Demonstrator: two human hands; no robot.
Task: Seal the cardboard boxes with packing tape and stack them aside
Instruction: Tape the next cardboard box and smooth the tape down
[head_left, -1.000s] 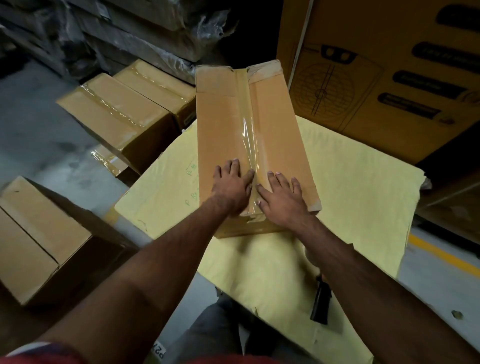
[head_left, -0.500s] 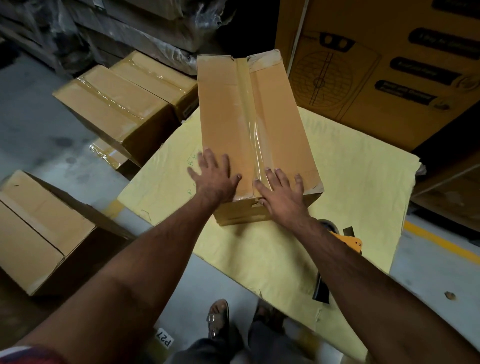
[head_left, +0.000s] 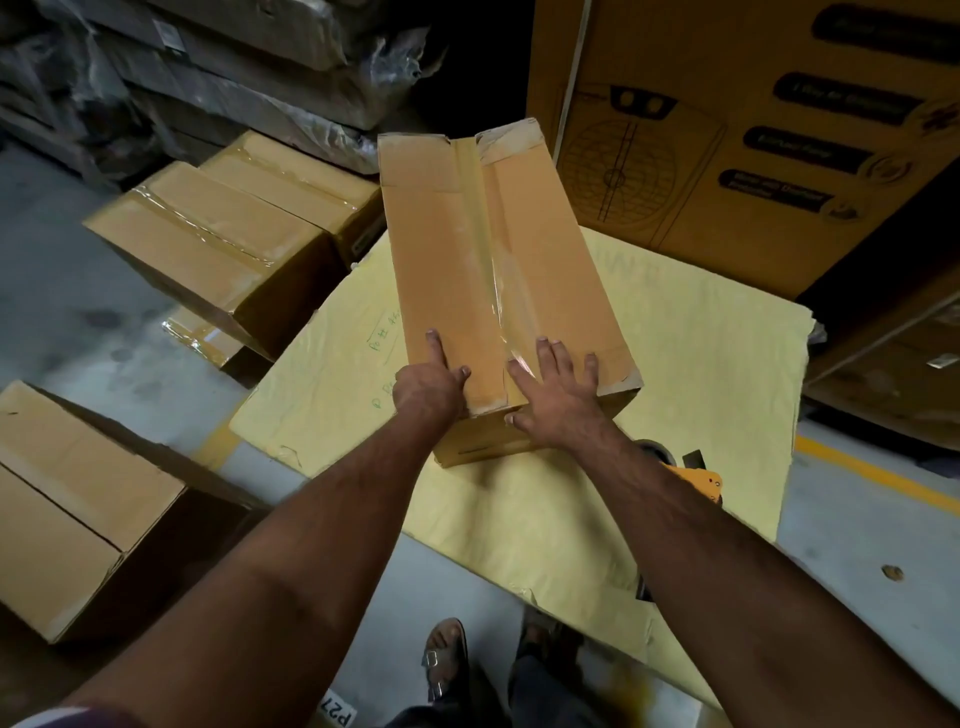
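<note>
Cardboard under both palms: the box (head_left: 498, 291) lies on the yellow-papered bench (head_left: 701, 395) at frame centre, its clear tape strip (head_left: 488, 249) running down the top seam from the far end to the near lip. Nearest the camera, two forearms rise from the bottom corners. The left hand (head_left: 428, 384) has slid off the seam, where it pressed a second ago, out to the box's near left corner, its fingers (head_left: 435, 347) apart with one lying up the left edge and the rest curled over the near edge; the right hand (head_left: 558, 397) has spread wider, its fingers (head_left: 550, 358) splayed flat on the top and its thumb hooked over the near edge. That shift from smoothing to cornering suggests the seal is done and a lift or turn is being set up. A yellow tape dispenser (head_left: 698, 480) peeks out just behind the right forearm on the bench, close enough to get knocked. The box's near end sits well inside the bench edge, with bare paper to the right. Left of the bench an untaped carton (head_left: 78, 499) sits low; further up, in the upper left, taped boxes (head_left: 223, 234) are stacked, the likely destination, with open concrete floor (head_left: 78, 312) between. A tall printed carton (head_left: 753, 130) walls off the upper right.
</note>
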